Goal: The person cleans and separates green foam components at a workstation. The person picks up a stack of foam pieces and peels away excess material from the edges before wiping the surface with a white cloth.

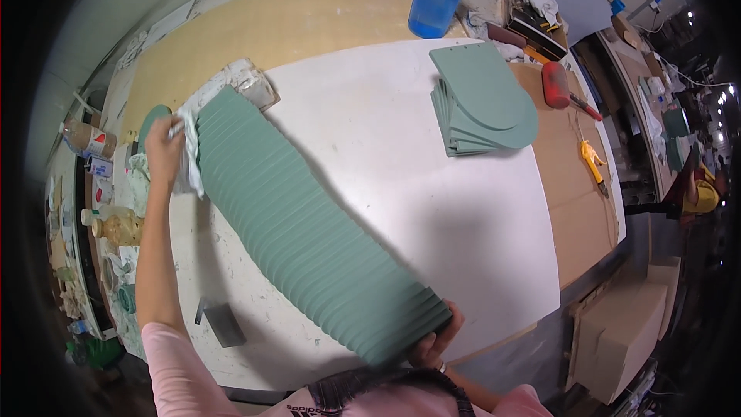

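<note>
Green fanned sheets (309, 224) (matte, overlapping): right hand (438, 340) grips their end, left hand (164, 150) clutches white rag (189, 150).

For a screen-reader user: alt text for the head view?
A long fanned row of green sheets lies on a white table; the right hand grips its near end, the left hand holds a white cloth at its far end.

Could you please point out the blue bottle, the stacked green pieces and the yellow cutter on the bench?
Blue bottle (437, 0): head view, middle of its body.
Stacked green pieces (486, 100): head view, top piece's face.
Yellow cutter (593, 161): head view, on its handle.
</note>
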The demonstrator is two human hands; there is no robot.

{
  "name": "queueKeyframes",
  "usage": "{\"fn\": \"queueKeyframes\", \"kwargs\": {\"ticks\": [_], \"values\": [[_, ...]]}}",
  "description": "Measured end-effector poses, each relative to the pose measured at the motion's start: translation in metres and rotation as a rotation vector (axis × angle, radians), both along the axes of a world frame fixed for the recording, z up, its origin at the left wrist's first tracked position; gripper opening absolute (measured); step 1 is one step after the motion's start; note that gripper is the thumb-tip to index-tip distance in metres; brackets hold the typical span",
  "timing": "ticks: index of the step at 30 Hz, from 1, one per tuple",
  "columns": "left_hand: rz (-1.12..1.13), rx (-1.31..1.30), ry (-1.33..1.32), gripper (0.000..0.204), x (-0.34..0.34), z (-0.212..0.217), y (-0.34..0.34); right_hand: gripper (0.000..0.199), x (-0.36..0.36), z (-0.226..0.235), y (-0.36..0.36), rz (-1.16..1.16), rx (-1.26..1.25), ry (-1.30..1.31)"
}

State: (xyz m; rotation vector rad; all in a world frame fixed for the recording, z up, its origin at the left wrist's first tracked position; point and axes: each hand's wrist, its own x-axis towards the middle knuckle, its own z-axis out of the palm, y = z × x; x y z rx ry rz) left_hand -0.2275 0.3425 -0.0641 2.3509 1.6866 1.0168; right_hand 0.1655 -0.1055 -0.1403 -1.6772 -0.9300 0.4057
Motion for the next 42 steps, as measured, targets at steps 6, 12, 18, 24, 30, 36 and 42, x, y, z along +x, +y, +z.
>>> {"fn": "queueKeyframes", "kwargs": {"ticks": [6,12,18,24,30,36,42], "values": [[-0.107,0.125,0.086,0.022,0.080,0.000,0.027,0.069,0.008,-0.009,-0.003,-0.033,-0.019,-0.004],[0.011,0.059,-0.049,0.025,-0.010,-0.026,0.011,0.068,0.003,-0.009,-0.003,-0.019,-0.001,0.015],[-0.102,-0.016,0.092,0.023,0.058,0.009,0.025,0.066,0.004,-0.011,-0.005,-0.072,-0.021,0.035],[0.015,-0.019,0.264,0.021,0.018,0.012,0.003,0.067,0.003,-0.002,0.000,-0.041,-0.045,-0.035],[-0.039,0.044,0.081,0.020,0.051,0.009,0.004,0.070,0.005,-0.006,-0.004,-0.069,-0.050,-0.015],[0.040,-0.012,-0.138,0.018,0.029,0.007,-0.032,0.067,0.000,-0.006,-0.004,-0.048,-0.035,-0.026],[-0.419,-0.086,0.032,0.018,0.186,0.041,-0.043,0.063,0.001,-0.004,-0.002,-0.057,-0.043,0.040]]}}
